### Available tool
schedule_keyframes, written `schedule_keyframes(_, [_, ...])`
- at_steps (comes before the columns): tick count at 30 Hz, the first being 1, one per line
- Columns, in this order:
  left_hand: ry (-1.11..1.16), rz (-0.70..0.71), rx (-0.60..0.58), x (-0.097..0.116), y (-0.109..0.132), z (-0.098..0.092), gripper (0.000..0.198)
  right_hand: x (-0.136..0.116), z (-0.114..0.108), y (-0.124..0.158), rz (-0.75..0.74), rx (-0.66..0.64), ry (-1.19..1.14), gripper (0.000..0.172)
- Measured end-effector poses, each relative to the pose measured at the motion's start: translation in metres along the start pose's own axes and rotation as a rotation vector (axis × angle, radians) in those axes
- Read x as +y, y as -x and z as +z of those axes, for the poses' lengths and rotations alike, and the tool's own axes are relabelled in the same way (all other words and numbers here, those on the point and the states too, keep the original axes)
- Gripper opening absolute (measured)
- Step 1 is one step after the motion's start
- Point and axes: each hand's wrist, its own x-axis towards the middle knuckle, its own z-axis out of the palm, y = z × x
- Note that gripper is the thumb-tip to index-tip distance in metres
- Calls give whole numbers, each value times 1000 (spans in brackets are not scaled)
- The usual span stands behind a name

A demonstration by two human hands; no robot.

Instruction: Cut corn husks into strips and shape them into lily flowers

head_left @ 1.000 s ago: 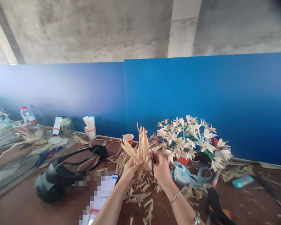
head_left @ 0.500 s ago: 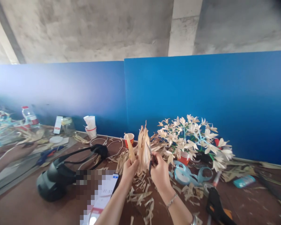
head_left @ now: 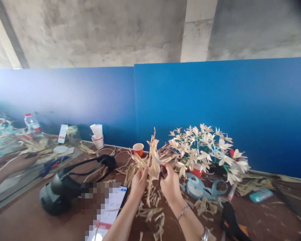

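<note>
My left hand (head_left: pixel 139 180) is closed, pinching pale dried corn husk between thumb and fingers. A larger piece of corn husk (head_left: pixel 154 165) stands upright between my hands, its tip pointing up and a strip hanging down. My right hand (head_left: pixel 170 182) is wrapped around a pair of scissors (head_left: pixel 161 174), whose dark handle shows at the fingers and whose blades lie against the husk. Whether the blades are cutting I cannot tell. Husk scraps (head_left: pixel 150 212) lie below my hands. A red paper cup (head_left: pixel 138 150) stands just behind my left hand.
Husk flowers (head_left: pixel 199 147) in a red cup stand at right, by blue ribbon (head_left: pixel 194 187) and a black glue gun (head_left: pixel 230 221). At left lie a phone (head_left: pixel 107 211) and a black headset (head_left: pixel 57 194). A co-worker's hand (head_left: pixel 25 162) is at far left.
The husk piece between my hands has gone from a broad upright bundle to a narrower, bent shape. The strip in my left hand has tilted left, uncovering the red cup.
</note>
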Motion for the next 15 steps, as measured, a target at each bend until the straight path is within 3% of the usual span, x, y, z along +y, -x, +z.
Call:
schedule_keyframes(4, [-242,239,41,5,1,-6,36,1,-3,1,2,-12,15,36])
schedule_keyframes(6, [-245,287,99,10,3,-8,32,1,-6,1,-4,-7,10,36])
schedule_keyframes(8, [-125,262,62,16,5,-7,30,-1,-8,1,-11,-18,-16,33])
schedule_keyframes(11, [58,159,-95,22,7,-4,34,-3,-11,1,-30,-67,-69,29])
schedule_keyframes(13, [58,163,-84,22,7,-3,44,-4,-12,1,-53,-95,-80,29])
schedule_keyframes(15, [-6,225,-40,21,6,-5,38,-6,-14,1,-75,-117,-76,33])
